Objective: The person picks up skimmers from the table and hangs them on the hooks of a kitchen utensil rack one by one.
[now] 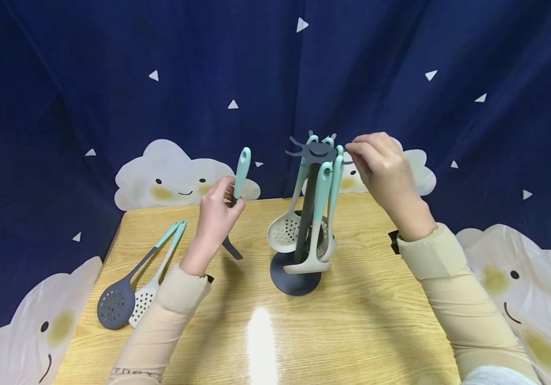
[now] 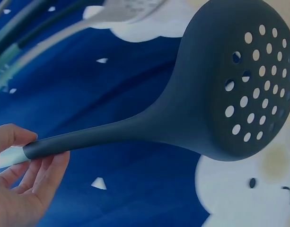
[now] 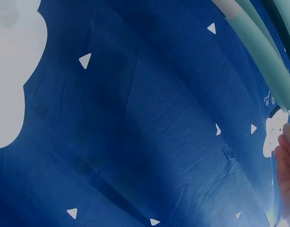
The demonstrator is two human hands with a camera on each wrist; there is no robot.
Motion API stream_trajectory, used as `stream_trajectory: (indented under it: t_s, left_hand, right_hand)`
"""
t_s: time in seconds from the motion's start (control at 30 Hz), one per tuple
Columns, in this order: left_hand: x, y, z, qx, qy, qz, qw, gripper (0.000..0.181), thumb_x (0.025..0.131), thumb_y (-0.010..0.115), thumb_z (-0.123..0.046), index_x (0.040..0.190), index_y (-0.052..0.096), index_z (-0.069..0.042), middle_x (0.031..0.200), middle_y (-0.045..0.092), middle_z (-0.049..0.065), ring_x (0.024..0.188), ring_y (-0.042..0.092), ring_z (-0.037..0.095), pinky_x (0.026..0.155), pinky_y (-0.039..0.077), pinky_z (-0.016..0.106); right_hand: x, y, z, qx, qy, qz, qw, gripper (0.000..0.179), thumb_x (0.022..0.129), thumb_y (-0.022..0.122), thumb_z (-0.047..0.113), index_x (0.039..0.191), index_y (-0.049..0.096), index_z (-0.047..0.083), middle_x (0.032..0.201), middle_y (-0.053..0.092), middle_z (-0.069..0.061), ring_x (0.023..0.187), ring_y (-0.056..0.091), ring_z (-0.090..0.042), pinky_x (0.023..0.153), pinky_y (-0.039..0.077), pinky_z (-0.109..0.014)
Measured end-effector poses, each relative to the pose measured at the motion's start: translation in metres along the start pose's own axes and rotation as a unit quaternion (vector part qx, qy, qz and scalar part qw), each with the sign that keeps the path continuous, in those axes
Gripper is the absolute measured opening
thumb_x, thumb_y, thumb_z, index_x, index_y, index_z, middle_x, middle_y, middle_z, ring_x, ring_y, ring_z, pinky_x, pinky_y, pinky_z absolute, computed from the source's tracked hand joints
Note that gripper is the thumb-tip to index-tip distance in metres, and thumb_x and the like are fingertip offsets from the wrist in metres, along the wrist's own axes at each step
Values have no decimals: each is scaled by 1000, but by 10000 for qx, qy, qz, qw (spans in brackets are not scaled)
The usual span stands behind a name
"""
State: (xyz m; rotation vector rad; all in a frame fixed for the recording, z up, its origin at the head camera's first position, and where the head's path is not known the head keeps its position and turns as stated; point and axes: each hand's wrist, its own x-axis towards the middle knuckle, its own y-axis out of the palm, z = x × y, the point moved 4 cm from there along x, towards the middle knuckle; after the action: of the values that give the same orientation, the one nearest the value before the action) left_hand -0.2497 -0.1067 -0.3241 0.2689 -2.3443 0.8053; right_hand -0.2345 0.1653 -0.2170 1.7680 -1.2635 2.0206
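Observation:
My left hand (image 1: 217,211) pinches a dark skimmer (image 2: 225,85) where its neck meets the mint handle (image 1: 242,171). That handle points up, and the round perforated head shows large in the left wrist view. To its right stands a dark utensil stand (image 1: 306,214) with a ring of hooks on top and a round base. My right hand (image 1: 383,168) has thumb and fingertips pinched on a hook at the stand's right side. Several mint-handled utensils hang there, among them a pale slotted spoon (image 1: 285,232) and a pale utensil with a wide, flat-looking end (image 1: 308,266).
On the wooden table (image 1: 362,331), at left, lie another dark skimmer (image 1: 116,305) and a pale perforated utensil (image 1: 144,299), side by side. A dark blue curtain (image 1: 237,53) with white triangles and clouds hangs behind the table.

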Motion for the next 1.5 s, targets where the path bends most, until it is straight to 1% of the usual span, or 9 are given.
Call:
stream_trajectory:
  t_s: [0.13, 0.3, 0.43, 0.6, 0.73, 0.9, 1.07, 1.5]
  left_hand:
    - [-1, -5, -22, -174, 419, -56, 9990, 26, 71, 59, 8, 96, 57, 2, 79, 58, 12, 68, 61, 21, 57, 53, 26]
    - [-4, -7, -48, -270, 833, 15, 9962, 26, 72, 59, 9, 97, 57, 2, 79, 58, 12, 69, 60, 20, 61, 53, 25]
    - [-7, -7, -63, -253, 1085, 83, 9937, 26, 72, 58, 9, 96, 57, 2, 78, 57, 10, 68, 58, 17, 61, 52, 22]
    - [-11, -5, -77, -206, 1354, 194, 9904, 24, 71, 58, 9, 93, 56, 0, 76, 55, 8, 66, 56, 14, 60, 51, 21]
    - [-13, -2, -84, -119, 1460, 287, 9888, 24, 70, 59, 8, 92, 56, 0, 75, 55, 7, 65, 56, 14, 57, 50, 22]
    - [-15, 1, -90, 10, 1497, 399, 9879, 24, 70, 60, 7, 92, 55, -1, 75, 55, 6, 63, 55, 13, 55, 49, 21]
    - [-16, 4, -92, 88, 1460, 444, 9883, 24, 70, 60, 7, 92, 55, -2, 75, 54, 5, 62, 55, 12, 54, 48, 19]
    - [-16, 13, -91, 132, 1358, 531, 9892, 23, 71, 61, 5, 91, 54, -3, 73, 53, 5, 60, 53, 13, 51, 47, 21]
  right_hand:
    - [0, 0, 0, -24, -3, 8, 10000, 11, 78, 62, -12, 86, 64, -5, 84, 62, -17, 78, 55, -31, 69, 47, -41]
    - [0, -1, 0, -50, -32, 7, 10000, 11, 78, 62, -12, 86, 64, -5, 84, 61, -17, 78, 55, -32, 67, 46, -42]
    - [0, -2, 0, -46, -67, 2, 10000, 11, 78, 61, -12, 86, 64, -5, 84, 61, -17, 77, 54, -32, 66, 45, -42]
    - [1, -1, 0, -64, -124, 58, 9999, 10, 79, 61, -12, 86, 64, -6, 84, 61, -17, 77, 54, -33, 64, 43, -41]
    - [1, -1, 0, -197, -190, 171, 9995, 9, 80, 60, -11, 87, 63, -6, 85, 61, -18, 77, 54, -32, 63, 43, -39]
    - [1, 0, 0, -156, -141, 91, 9997, 11, 78, 62, -12, 87, 63, -5, 84, 61, -17, 77, 54, -32, 62, 43, -40]
    - [0, 0, 0, -135, -108, 96, 9998, 12, 77, 62, -12, 87, 63, -5, 85, 61, -17, 77, 54, -32, 63, 44, -41]
    - [0, 0, 0, -25, -104, 1, 9999, 12, 77, 62, -12, 86, 63, -5, 84, 61, -17, 77, 54, -32, 63, 43, -42]
